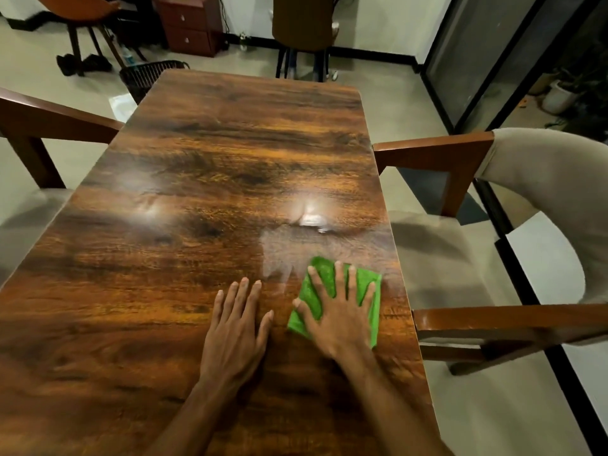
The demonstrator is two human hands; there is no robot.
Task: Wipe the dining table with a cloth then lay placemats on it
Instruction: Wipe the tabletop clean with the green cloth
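A glossy dark wooden dining table (210,166) fills the middle of the view. A folded green cloth (314,292) lies flat near the table's right edge. My right hand (339,311) presses down on the cloth with fingers spread. My left hand (235,327) rests flat on the bare wood just left of the cloth, fingers together, holding nothing. A hazy damp streak (279,255) shows on the wood just beyond the cloth. No placemats are in view.
A beige-cushioned wooden armchair (493,245) stands close to the table's right side, another armchair (36,133) at the left. Beyond the far end are a black basket (148,77), a chair (302,31), a red-brown drawer cabinet (190,24) and glass doors (493,60).
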